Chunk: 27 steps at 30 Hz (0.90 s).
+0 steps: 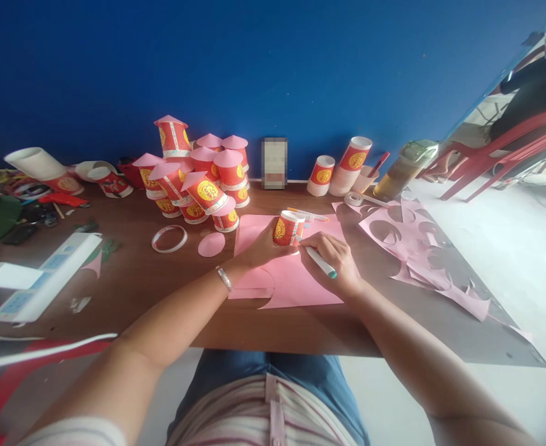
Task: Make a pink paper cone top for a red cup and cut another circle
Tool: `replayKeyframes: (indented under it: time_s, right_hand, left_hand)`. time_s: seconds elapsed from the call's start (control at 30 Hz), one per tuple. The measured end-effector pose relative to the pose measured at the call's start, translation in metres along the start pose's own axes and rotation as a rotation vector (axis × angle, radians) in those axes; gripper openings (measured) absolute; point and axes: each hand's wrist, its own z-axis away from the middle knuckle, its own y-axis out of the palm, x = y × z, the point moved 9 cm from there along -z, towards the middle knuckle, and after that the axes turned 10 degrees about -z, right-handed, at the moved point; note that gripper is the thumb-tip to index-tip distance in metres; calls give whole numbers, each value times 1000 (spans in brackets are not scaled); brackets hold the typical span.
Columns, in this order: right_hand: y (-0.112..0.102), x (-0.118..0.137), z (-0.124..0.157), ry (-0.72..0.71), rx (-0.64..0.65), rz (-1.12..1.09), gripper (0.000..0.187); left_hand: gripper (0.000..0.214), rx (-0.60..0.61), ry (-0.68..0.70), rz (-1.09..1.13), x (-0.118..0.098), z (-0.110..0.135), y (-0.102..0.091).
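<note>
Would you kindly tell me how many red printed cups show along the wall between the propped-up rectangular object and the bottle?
2: a lower red cup, and a higher red cup atop a white stack, nearer the bottle. Others may be nested out of sight.

The cup is smooth paper, the marker plastic, the tabletop apparently wood.

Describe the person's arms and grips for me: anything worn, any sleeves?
The left grip and right grip are ungloved. A silvery bracelet circles the left wrist; a pale, striped short sleeve shows on the left arm. The right wrist bears nothing visible, and no sleeve shows on the right arm.
</note>
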Motion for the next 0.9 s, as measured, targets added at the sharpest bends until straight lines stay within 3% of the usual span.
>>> replayKeyframes:
  time_s: [0.33,0.6,0.9]
  right_hand:
    - [2,1,-1,8,22,26,14]
    - [-13,7,-3,-73,-116,-5,23]
    - [-8,-16,6,67,-72,3,27]
  left_hand:
    - [66,-8,-26,19,5,1,-1]
    - [53,7,-26,77,0,2,-2]
    - [43,-12,-78,265,2,2,-6]
